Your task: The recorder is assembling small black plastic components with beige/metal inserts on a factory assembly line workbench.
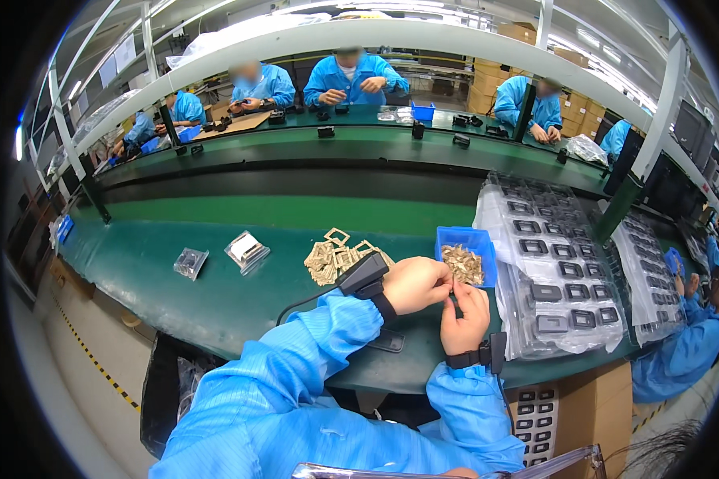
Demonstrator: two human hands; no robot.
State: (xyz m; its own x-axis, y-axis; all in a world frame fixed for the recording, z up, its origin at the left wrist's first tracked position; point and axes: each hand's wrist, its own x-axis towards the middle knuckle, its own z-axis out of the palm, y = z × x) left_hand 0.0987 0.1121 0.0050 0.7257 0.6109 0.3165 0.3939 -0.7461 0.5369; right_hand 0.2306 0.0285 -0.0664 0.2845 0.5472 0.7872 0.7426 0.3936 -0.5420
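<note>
My left hand (415,285) and my right hand (465,321) meet at the near edge of a blue bin (462,236), fingertips pinched together. Whatever lies between the fingers is too small to make out. Small tan and brownish pieces (465,267) fill the bin just beyond my fingers. To the left of my left hand, a loose pile of tan rectangular frames (325,262) is spread on the green table (152,275). A flat dark piece (388,341) lies on the table beneath my left wrist. Both wrists wear black strapped devices.
Clear plastic trays (563,275) of black frame-shaped parts stand stacked at right. Two small plastic bags (248,251) (190,263) lie at left. Beyond a metal rail, co-workers in blue sit along a green line (375,148). An open cardboard box (591,407) stands below the table's right edge.
</note>
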